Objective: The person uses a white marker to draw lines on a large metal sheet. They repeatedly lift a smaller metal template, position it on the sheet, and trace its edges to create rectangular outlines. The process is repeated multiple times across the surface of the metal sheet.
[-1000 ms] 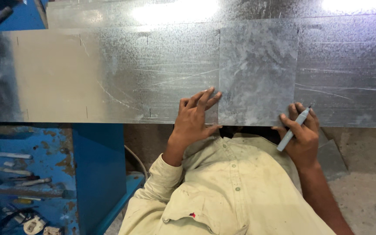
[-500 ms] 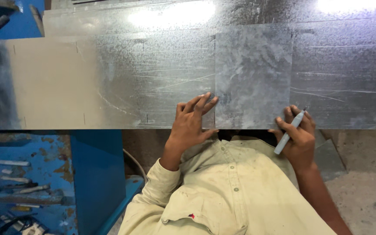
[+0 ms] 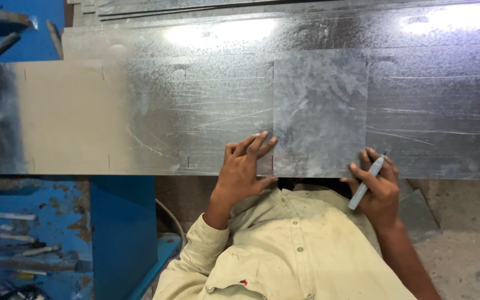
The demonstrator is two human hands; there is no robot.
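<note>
Nearby, blue machine frame (image 3: 123, 233) underlies metal sheet (image 3: 140, 116).

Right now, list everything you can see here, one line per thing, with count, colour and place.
Long sheet metal strip: one, silvery grey, lying across the view.
Small square sheet: one, duller grey, on the strip between the hands.
Stacked metal sheets: several, grey, beyond the strip.
Machine frame: one, blue with rust patches, lower left.
Loose tools: a few, grey, on the blue frame.
Marker pen: one, grey, in right hand.
Shirt: one, cream, bottom centre.
Left hand: flat on strip.
Right hand: fingers around pen.
</note>
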